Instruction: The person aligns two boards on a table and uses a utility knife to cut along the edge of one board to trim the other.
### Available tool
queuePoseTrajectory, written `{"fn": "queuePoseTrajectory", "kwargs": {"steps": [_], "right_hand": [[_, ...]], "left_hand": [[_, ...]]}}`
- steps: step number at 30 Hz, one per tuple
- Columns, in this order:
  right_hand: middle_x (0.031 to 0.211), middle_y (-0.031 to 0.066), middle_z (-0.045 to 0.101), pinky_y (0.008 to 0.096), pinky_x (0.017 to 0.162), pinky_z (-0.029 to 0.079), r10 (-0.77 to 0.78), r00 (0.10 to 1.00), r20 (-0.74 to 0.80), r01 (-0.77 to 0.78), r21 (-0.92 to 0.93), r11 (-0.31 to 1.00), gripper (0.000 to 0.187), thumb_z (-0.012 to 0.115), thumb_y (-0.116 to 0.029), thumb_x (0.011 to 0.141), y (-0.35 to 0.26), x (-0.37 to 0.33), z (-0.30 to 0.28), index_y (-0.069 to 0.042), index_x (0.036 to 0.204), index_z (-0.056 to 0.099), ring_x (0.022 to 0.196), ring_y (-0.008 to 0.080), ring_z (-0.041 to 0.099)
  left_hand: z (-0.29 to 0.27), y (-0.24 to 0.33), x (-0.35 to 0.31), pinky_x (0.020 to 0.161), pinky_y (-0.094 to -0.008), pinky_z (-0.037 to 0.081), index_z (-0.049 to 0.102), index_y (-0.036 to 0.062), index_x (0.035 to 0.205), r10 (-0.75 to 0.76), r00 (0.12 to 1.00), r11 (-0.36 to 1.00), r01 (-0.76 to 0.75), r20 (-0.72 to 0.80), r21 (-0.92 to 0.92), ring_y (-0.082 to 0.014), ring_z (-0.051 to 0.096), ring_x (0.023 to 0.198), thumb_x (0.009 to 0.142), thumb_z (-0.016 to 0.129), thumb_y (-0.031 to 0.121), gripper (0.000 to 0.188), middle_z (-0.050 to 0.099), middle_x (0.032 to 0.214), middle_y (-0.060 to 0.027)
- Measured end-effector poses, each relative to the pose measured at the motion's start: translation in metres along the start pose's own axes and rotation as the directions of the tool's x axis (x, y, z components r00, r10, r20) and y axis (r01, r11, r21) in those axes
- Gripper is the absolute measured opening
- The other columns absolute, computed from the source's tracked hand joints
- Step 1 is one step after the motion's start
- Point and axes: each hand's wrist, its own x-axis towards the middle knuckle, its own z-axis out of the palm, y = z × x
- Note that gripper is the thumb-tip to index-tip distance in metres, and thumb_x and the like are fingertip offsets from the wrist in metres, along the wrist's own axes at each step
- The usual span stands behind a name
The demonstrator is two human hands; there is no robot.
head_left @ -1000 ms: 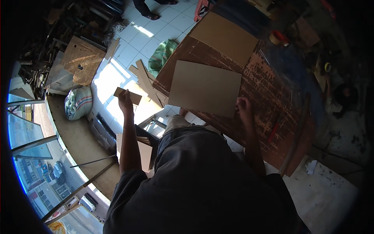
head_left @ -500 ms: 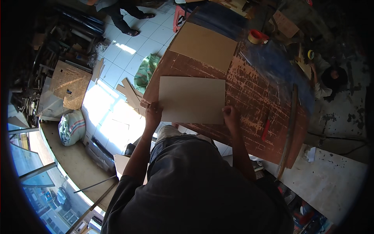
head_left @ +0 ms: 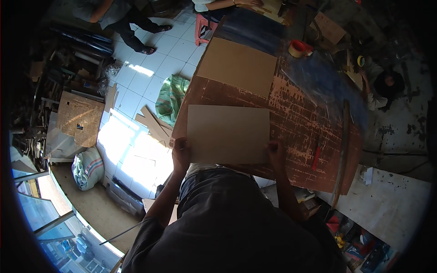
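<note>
A flat rectangular sheet of greyish-brown cardboard (head_left: 228, 134) is held level in front of me, over the near edge of the worn brown table (head_left: 296, 123). My left hand (head_left: 181, 154) pinches its left edge near the close corner. At the opposite edge my right hand (head_left: 276, 153) grips it, fingers closed near the close right corner. Beyond it a second cardboard sheet (head_left: 236, 66) lies flat on the table. Right of my right hand rests a thin red tool (head_left: 316, 158), whose kind I cannot make out.
A long wooden strip (head_left: 342, 154) lies along the table's right side. Rolls of tape (head_left: 298, 48) sit at the far side by blue plastic sheeting (head_left: 318, 82). A green sack (head_left: 172, 99) and cardboard strips (head_left: 154, 125) are on the tiled floor at left. Other people are at the far side.
The held cardboard sheet and both hands appear nearer to my body. The view has shifted, showing more of the people at the far side.
</note>
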Motion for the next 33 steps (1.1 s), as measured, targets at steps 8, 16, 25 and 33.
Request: {"fn": "queuePoseTrajectory", "kwargs": {"steps": [8, 16, 25, 33], "right_hand": [[0.092, 0.0096, 0.067, 0.0349, 0.081, 0.05, 0.01, 0.981, -0.193, -0.008, 0.009, 1.0, 0.023, 0.073, -0.014, 0.086, -0.066, 0.08, 0.002, -0.005, 0.104, 0.062, 0.089, 0.0221, 0.065], [0.104, 0.0154, 0.069, 0.0397, 0.083, 0.052, -0.014, 0.961, -0.277, 0.001, -0.047, 0.999, 0.025, 0.066, -0.014, 0.088, -0.104, 0.235, 0.043, 0.0, 0.108, 0.065, 0.094, 0.0273, 0.067], [0.114, 0.0188, 0.069, 0.0433, 0.092, 0.051, 0.216, 0.963, -0.163, -0.233, -0.095, 0.968, 0.035, 0.064, -0.019, 0.083, -0.069, 0.263, 0.048, -0.002, 0.113, 0.07, 0.106, 0.032, 0.066], [0.105, 0.0159, 0.069, 0.0404, 0.085, 0.05, 0.35, 0.88, -0.321, -0.292, 0.216, 0.932, 0.029, 0.061, -0.022, 0.09, -0.104, 0.242, 0.046, -0.005, 0.111, 0.069, 0.096, 0.0301, 0.066]], "left_hand": [[0.037, 0.044, 0.118, 0.08, -0.0388, 0.05, 0.061, 0.0028, 0.113, 0.088, 0.991, 0.989, -0.1, -0.103, -0.112, -0.0277, 0.063, 0.09, 0.094, 0.061, 0.019, 0.025, 0.065, 0.097, -0.0157], [0.098, 0.061, 0.288, 0.082, -0.0471, 0.047, 0.065, 0.0024, 0.103, 0.295, 0.935, 0.954, -0.301, -0.195, -0.005, -0.0369, 0.059, 0.091, 0.091, 0.062, 0.019, 0.021, 0.064, 0.1, -0.0175], [0.131, 0.046, 0.31, 0.087, -0.0505, 0.048, 0.071, 0.0067, 0.098, 0.31, 0.949, 0.939, -0.296, -0.059, 0.173, -0.0368, 0.06, 0.1, 0.085, 0.065, 0.026, 0.024, 0.065, 0.101, -0.0167], [0.122, 0.062, 0.299, 0.088, -0.0499, 0.048, 0.07, 0.0071, 0.108, 0.292, 0.943, 0.956, -0.294, -0.162, 0.014, -0.0355, 0.06, 0.098, 0.087, 0.063, 0.025, 0.028, 0.066, 0.103, -0.0159]]}}
